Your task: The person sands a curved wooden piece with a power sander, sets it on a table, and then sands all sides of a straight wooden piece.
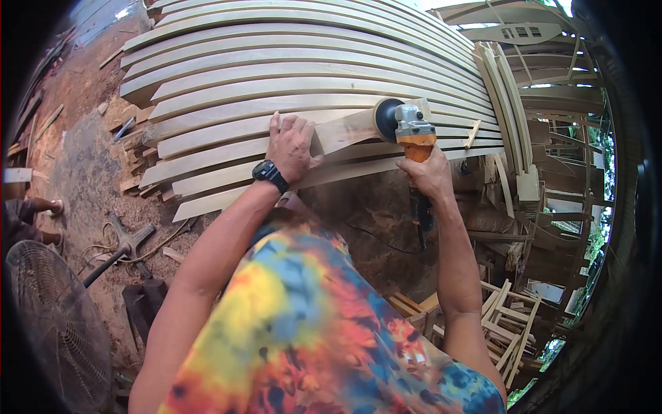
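My right hand (429, 172) is wrapped around the orange and black body of an angle grinder (416, 135). Its round sanding disc (388, 119) meets the right part of a short, wide wooden piece (345, 131). On the left end of that piece rests my left hand (291, 145), fingers bent over it and the thumb at its near side; a black watch is on the wrist. Beneath the piece lie long pale wooden slats (227, 110), set side by side in a row. How firmly the left fingers grip is partly hidden.
A standing fan (58, 324) is at the lower left, near another person's feet (54, 207). Upright boards (507, 103) border the slats on the right. A cord (386, 247) hangs below the grinder. Wood scraps (510, 324) are piled at lower right.
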A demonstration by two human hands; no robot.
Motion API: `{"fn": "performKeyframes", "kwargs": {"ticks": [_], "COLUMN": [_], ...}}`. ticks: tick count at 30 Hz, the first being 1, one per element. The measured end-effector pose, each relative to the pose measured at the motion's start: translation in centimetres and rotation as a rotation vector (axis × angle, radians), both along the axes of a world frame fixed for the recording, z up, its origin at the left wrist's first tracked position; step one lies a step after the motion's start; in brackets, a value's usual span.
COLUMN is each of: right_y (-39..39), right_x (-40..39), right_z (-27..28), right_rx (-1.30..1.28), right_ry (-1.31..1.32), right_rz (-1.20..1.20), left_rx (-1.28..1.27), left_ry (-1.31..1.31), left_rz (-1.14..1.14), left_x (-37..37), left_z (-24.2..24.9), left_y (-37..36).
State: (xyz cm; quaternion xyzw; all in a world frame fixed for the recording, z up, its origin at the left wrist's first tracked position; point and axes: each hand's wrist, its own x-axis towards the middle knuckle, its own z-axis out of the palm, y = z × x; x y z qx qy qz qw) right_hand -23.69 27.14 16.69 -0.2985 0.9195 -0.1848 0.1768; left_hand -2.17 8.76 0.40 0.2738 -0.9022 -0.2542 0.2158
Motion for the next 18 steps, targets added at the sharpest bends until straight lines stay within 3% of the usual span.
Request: {"fn": "performKeyframes", "kwargs": {"ticks": [8, 14, 18], "right_y": [-0.3, -0.3, 0.1], "right_x": [2.8, 2.5, 3.6], "right_z": [0.8, 1.3, 0.2], "right_rx": [-0.008, 0.042, -0.015], "right_ry": [0.079, 0.024, 0.11], "right_rz": [0.096, -0.039, 0.082], "left_rx": [-0.002, 0.001, -0.024], "left_ry": [0.005, 0.002, 0.013], "left_rz": [-0.014, -0.018, -0.011], "left_x": [-0.1, 0.0, -0.2], "left_z": [0.1, 0.3, 0.1], "left_y": [0.0, -0.1, -0.1]}}
